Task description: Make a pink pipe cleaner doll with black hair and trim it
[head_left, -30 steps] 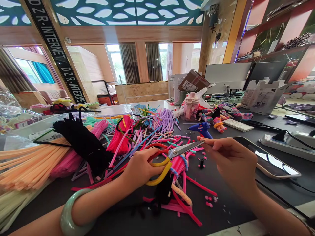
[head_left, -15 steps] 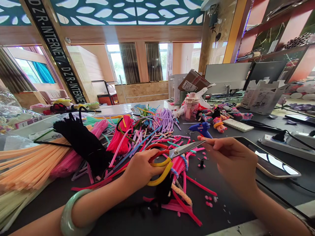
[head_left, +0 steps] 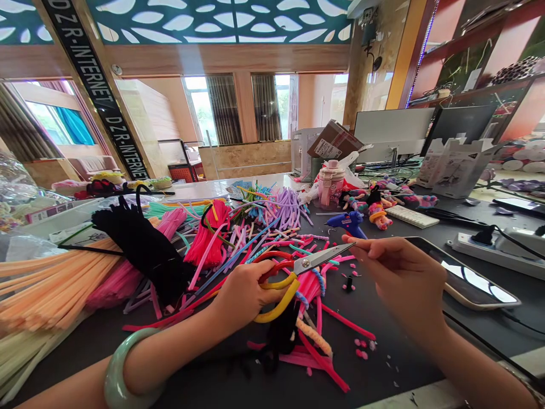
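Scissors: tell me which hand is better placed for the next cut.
Left, most likely: the left hand grips the scissors by their handles, while the right hand is by the blade tips, away from the handles.

Left hand (head_left: 247, 291): bare, with a thick, glossy, pale-green forearm bangle (head_left: 114, 372). Right hand (head_left: 406, 278): bare, with an indistinct forearm band (head_left: 535, 391).

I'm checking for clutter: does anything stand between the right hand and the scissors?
Nothing visible does. The scissors, held in the left hand, reach with their tips right up to the right hand; whether they touch is unclear. The glue gun lies beyond, not between them.
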### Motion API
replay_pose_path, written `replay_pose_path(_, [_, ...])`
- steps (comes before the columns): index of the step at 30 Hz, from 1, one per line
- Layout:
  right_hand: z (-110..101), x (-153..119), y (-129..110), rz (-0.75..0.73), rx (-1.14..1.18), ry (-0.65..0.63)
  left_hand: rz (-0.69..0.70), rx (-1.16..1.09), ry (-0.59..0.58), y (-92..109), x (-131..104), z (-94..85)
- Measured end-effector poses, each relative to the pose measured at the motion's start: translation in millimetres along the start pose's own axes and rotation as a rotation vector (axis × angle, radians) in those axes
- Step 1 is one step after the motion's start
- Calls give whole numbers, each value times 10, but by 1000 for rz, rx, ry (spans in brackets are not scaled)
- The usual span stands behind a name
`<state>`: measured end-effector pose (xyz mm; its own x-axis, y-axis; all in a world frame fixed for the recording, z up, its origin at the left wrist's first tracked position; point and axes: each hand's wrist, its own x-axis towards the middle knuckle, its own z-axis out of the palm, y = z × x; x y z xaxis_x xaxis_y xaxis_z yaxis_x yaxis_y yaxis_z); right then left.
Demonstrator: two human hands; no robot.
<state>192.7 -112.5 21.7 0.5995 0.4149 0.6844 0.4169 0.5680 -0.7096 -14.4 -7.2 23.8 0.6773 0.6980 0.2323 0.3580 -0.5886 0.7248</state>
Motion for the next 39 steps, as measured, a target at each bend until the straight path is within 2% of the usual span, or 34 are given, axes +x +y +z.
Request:
replay_pose_path(4, [5,2,-19,-11,-24,6,12,24,10,-5,2,-5])
replay_pose_path(10, [9,5,-36,-39,-47,5,36,168,124,-13,12,-17])
replay_pose_path(15, [5,15,-30,-66,-44,3,73,169,155,-4,10,-21])
replay_pose_path(21, [4,12,-28,-61,-24,10,141,191,258,-6,23,-32])
replay_pose_path(26, [14,17,-13,-66,-8,8,139,241,264,-36,40,-32])
replay_pose_path(39, [16,16,-50,-63,-35,-6,204,206,234,-15,15,-37])
